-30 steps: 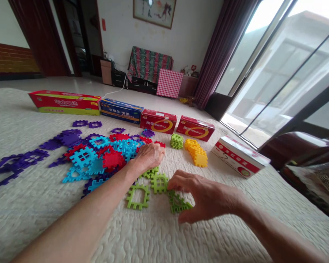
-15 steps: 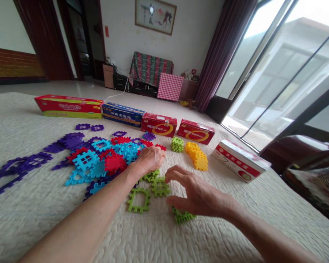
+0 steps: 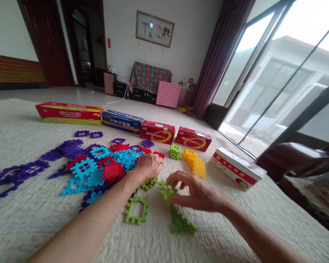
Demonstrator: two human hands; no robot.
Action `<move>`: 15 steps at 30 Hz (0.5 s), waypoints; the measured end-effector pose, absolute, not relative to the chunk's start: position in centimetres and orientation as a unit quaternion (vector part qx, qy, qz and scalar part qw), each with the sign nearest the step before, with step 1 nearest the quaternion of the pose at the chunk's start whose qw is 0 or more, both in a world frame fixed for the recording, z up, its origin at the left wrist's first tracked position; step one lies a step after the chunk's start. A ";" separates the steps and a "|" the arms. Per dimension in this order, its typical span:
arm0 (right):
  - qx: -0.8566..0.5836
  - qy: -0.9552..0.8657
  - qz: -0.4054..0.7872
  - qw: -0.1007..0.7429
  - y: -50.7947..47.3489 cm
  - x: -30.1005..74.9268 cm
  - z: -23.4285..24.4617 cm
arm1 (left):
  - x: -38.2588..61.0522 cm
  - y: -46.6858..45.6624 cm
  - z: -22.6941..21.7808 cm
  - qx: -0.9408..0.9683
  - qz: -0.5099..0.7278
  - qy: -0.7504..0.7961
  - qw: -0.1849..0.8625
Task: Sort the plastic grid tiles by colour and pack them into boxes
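Observation:
My right hand (image 3: 190, 191) pinches a light green window panel (image 3: 166, 189), a toothed plastic building piece with a cross-barred opening, between thumb and fingers. My left hand (image 3: 150, 166) is closed with its fingers curled down at the right edge of the heap; whatever they hold is hidden. Partly under that hand lie other green pieces (image 3: 148, 183). Nearer to me are a green arch-opening panel (image 3: 136, 210) and a green triangular piece (image 3: 181, 221), which lies below my right hand. A mixed heap holds red panels (image 3: 113, 171), light blue panels (image 3: 84, 167) and purple panels (image 3: 71, 148).
Beyond my hands stand a green stack (image 3: 175, 151) and a leaning row of yellow panels (image 3: 194, 163). A white and red box (image 3: 237, 168) is at the right. A red-green box (image 3: 70, 114), a blue box (image 3: 122, 121) and two red boxes (image 3: 157, 132) line the back.
My right hand has closed on the green window panel and shifted it slightly right, uncovering more of the green triangular piece. The left hand stays in nearly the same place.

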State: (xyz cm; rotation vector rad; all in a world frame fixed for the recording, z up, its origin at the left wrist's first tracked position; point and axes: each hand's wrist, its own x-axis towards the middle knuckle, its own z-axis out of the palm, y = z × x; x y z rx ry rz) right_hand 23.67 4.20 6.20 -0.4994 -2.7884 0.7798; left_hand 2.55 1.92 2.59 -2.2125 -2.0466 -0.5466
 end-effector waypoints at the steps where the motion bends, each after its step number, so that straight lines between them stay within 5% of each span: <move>1: -0.176 -0.941 0.266 0.116 4.6 23.9 6.0 | 2.6 1.9 2.6 -0.720 -0.178 -0.669 0.039; 10: -0.225 -0.937 0.162 0.211 6.0 23.5 3.9 | 2.7 1.7 2.9 -0.720 -0.172 -0.671 0.030; 15: -0.176 -0.957 0.126 0.194 5.9 23.7 3.6 | 2.7 1.7 2.7 -0.715 -0.180 -0.674 0.040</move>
